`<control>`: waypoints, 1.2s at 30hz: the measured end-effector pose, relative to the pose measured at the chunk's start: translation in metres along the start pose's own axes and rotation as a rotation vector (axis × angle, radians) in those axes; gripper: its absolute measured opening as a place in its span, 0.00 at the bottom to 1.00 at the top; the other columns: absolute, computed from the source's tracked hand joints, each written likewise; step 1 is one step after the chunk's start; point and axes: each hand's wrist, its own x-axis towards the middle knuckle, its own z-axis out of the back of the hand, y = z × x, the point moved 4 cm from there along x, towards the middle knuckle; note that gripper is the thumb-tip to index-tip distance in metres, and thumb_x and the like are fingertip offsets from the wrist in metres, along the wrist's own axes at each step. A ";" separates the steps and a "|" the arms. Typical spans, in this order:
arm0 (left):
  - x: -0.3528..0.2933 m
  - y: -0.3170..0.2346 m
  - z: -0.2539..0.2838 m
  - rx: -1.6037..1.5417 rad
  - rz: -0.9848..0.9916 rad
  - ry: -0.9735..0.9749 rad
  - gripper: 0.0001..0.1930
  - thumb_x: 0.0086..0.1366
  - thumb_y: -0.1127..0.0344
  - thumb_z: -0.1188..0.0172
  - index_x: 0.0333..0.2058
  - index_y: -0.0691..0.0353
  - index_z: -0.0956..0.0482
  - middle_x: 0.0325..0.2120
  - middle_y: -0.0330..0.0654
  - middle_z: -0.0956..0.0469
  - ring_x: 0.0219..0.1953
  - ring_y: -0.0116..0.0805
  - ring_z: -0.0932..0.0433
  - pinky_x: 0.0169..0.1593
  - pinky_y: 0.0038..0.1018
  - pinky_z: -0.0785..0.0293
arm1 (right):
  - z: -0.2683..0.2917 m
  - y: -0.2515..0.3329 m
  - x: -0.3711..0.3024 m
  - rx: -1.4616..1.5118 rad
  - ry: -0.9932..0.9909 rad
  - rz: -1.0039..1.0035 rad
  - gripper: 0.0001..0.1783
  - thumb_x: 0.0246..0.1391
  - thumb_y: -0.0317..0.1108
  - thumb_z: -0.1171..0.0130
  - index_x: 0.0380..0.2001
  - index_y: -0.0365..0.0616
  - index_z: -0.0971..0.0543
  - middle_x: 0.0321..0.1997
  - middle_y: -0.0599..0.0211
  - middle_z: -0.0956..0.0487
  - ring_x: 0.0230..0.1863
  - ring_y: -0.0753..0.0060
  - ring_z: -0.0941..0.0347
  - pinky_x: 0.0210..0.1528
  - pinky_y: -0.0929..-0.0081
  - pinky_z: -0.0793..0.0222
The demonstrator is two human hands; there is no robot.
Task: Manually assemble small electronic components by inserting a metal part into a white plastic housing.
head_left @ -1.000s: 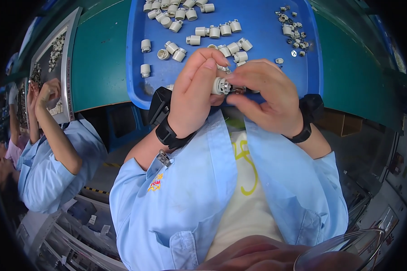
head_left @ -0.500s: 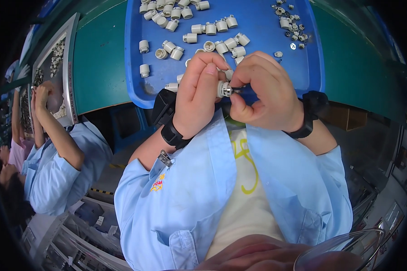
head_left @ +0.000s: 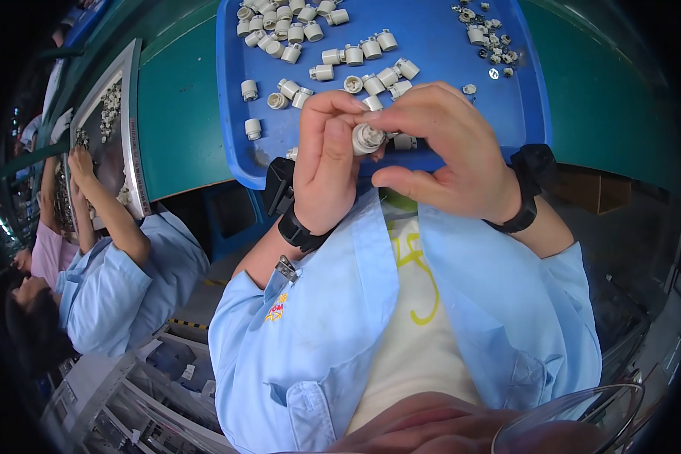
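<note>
My left hand [head_left: 327, 163] is closed round a white cylindrical lamp socket [head_left: 366, 139], just over the near edge of a blue tray [head_left: 427, 30]. The socket is tilted, with its recessed, detailed end showing. My right hand [head_left: 455, 147] arches over from the right, thumb spread well away from the fingers. Its fingertips reach the top of the socket and the left fingertips; whether they press on it I cannot tell. Many similar white sockets [head_left: 353, 54] lie in the tray beyond my hands, and a few are partly hidden behind them.
Small metal and white parts [head_left: 499, 47] are heaped at the tray's far right. The tray rests on a green tabletop [head_left: 180, 113]. At left, a co-worker's arms [head_left: 113, 204] reach over a metal-framed tray [head_left: 135, 136] of small parts. A cardboard box [head_left: 586, 189] sits below right.
My right thumb and fingers have come apart from their pinch at the socket's metal end, and that hand has spread. The socket has turned in my left hand. The whole view has shifted slightly.
</note>
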 end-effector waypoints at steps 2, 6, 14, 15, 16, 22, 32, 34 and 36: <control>0.001 0.000 -0.002 0.038 -0.058 0.020 0.14 0.66 0.58 0.60 0.42 0.62 0.38 0.28 0.38 0.33 0.31 0.24 0.34 0.37 0.20 0.36 | 0.005 0.000 -0.002 -0.046 -0.009 0.025 0.25 0.33 0.36 0.31 0.38 0.44 0.26 0.33 0.65 0.29 0.34 0.64 0.33 0.37 0.73 0.38; 0.004 -0.005 -0.002 0.227 -0.218 0.166 0.17 0.64 0.55 0.55 0.43 0.63 0.38 0.37 0.41 0.36 0.39 0.26 0.34 0.44 0.21 0.38 | 0.023 0.001 -0.003 -0.114 -0.146 0.064 0.26 0.32 0.40 0.31 0.38 0.45 0.26 0.32 0.65 0.30 0.34 0.64 0.34 0.36 0.74 0.38; 0.011 -0.005 -0.003 0.307 -0.269 0.208 0.17 0.58 0.61 0.44 0.42 0.64 0.35 0.41 0.42 0.38 0.41 0.27 0.35 0.46 0.22 0.38 | 0.032 0.000 -0.005 -0.197 -0.117 0.017 0.23 0.32 0.41 0.31 0.31 0.42 0.28 0.29 0.67 0.30 0.31 0.65 0.35 0.34 0.74 0.39; 0.011 -0.004 -0.003 0.290 -0.265 0.197 0.17 0.57 0.62 0.43 0.42 0.64 0.34 0.41 0.42 0.38 0.41 0.27 0.35 0.46 0.22 0.37 | 0.032 0.002 -0.004 -0.197 -0.117 0.016 0.23 0.32 0.41 0.31 0.31 0.42 0.28 0.29 0.67 0.30 0.31 0.65 0.35 0.34 0.74 0.39; 0.011 -0.003 -0.002 0.272 -0.259 0.185 0.17 0.56 0.64 0.42 0.42 0.63 0.34 0.41 0.42 0.38 0.41 0.28 0.35 0.46 0.23 0.37 | 0.030 0.000 -0.004 -0.138 -0.114 -0.067 0.20 0.33 0.40 0.32 0.29 0.42 0.28 0.28 0.67 0.30 0.30 0.65 0.35 0.33 0.74 0.39; 0.014 -0.001 0.000 0.303 -0.308 0.203 0.17 0.53 0.69 0.39 0.41 0.62 0.32 0.41 0.42 0.36 0.41 0.29 0.33 0.43 0.23 0.35 | 0.017 -0.014 -0.005 -0.012 0.071 -0.161 0.08 0.42 0.29 0.44 0.25 0.38 0.31 0.23 0.63 0.32 0.25 0.64 0.38 0.29 0.71 0.41; 0.021 -0.005 -0.004 0.888 -0.309 0.202 0.14 0.46 0.71 0.35 0.32 0.63 0.27 0.32 0.41 0.27 0.33 0.32 0.28 0.37 0.23 0.32 | 0.006 -0.039 -0.014 0.052 0.201 -0.242 0.02 0.43 0.25 0.54 0.23 0.37 0.34 0.20 0.58 0.37 0.23 0.58 0.41 0.27 0.67 0.44; 0.023 -0.005 -0.002 1.026 -0.321 0.244 0.13 0.46 0.71 0.35 0.32 0.63 0.27 0.31 0.41 0.26 0.31 0.32 0.28 0.36 0.24 0.32 | 0.006 -0.044 -0.014 0.066 0.256 -0.277 0.02 0.44 0.24 0.55 0.23 0.37 0.33 0.20 0.58 0.37 0.23 0.58 0.41 0.27 0.67 0.44; 0.025 -0.005 0.005 1.033 -0.376 0.177 0.13 0.46 0.72 0.36 0.32 0.63 0.26 0.31 0.41 0.25 0.30 0.32 0.28 0.34 0.23 0.32 | 0.010 -0.051 -0.014 0.053 0.236 -0.276 0.03 0.45 0.25 0.55 0.23 0.36 0.33 0.20 0.59 0.37 0.23 0.58 0.41 0.27 0.67 0.44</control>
